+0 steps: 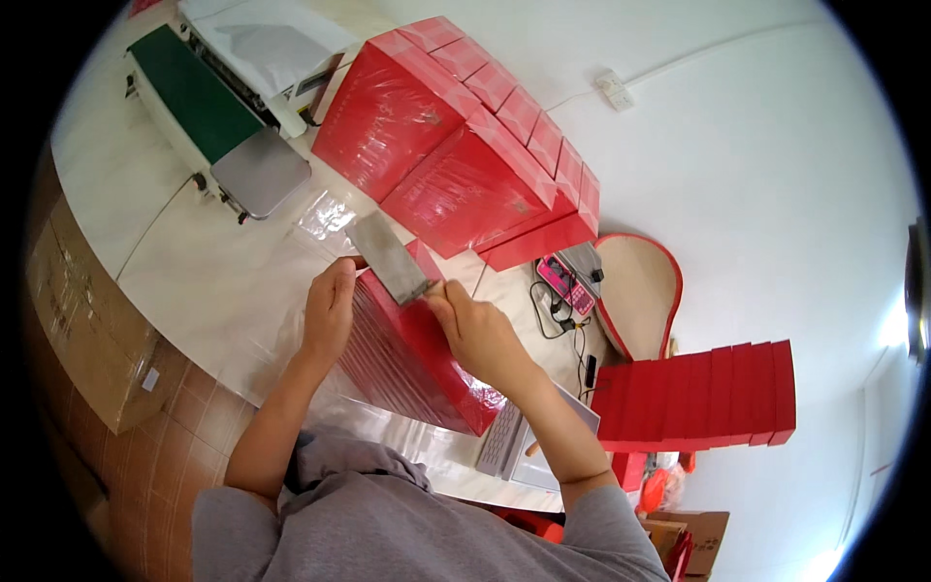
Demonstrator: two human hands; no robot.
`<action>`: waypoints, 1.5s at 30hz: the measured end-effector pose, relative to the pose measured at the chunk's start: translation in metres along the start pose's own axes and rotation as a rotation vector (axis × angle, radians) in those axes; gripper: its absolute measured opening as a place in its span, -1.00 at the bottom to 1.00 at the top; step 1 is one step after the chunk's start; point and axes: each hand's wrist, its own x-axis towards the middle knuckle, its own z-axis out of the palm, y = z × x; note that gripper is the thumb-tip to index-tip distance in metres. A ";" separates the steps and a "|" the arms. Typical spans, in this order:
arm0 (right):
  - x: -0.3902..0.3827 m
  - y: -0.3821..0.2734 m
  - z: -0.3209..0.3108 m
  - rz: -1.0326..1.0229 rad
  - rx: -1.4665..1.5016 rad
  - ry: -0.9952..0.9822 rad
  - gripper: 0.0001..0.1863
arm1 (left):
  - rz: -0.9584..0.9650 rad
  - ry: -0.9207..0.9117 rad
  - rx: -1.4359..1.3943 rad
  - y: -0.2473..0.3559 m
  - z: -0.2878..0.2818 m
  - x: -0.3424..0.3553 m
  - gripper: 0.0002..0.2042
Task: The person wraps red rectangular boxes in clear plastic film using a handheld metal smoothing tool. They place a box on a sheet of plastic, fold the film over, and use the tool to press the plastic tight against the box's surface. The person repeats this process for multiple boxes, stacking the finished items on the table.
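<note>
- You stand at a pale table (179, 281) against a white wall (756, 175), with brown tiles on the floor.
- Farthest left, a cardboard box (92, 320) sits beyond the table's edge; higher up is a machine with a green belt (199, 92).
- Your left hand (330, 310) is at the left edge of the red pack, thumb uppermost. Its other fingers are mostly hidden, so I cannot tell whether they grip. Brace that side firmly, fingertips clear of the blade.
- The metal scraper (386, 257) lies across the pack's far end, its broad blade tilted toward the upper left. Lay it flat, press evenly, and mind that a corner does not snag the shiny clear film.
- The red pack (393, 354) is right in front of you, between your hands, one long side lined with ridges.
- Beyond it, wrapped red boxes (446, 145) are piled up.
- Your right hand (480, 335) has its fingers curled tightly round the scraper's handle. A steady wrist should give the cleanest stroke.
- On the right are a pink gadget (565, 281) with cables and a row of red boxes (693, 393).
</note>
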 end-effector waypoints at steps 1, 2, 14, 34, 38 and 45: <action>-0.009 0.005 -0.001 0.015 0.019 -0.022 -0.79 | 0.005 0.007 -0.001 0.002 0.003 0.003 -0.54; -0.021 0.007 -0.003 0.050 0.004 -0.045 -0.79 | 0.009 0.021 -0.005 0.004 0.006 0.005 -0.53; -0.211 0.044 0.004 0.146 -0.071 0.040 -0.76 | -0.037 -0.102 0.027 0.010 0.020 0.010 -0.52; -0.211 0.049 0.007 0.124 -0.009 0.151 -0.67 | -0.003 -0.185 0.306 0.017 0.014 0.022 -0.49; -0.197 0.040 0.006 0.145 -0.032 0.082 -0.70 | 0.000 -0.172 0.360 0.028 0.011 0.020 -0.49; -0.250 0.040 0.010 0.252 0.021 0.047 -0.71 | 0.052 -0.180 0.518 0.030 0.008 0.021 -0.50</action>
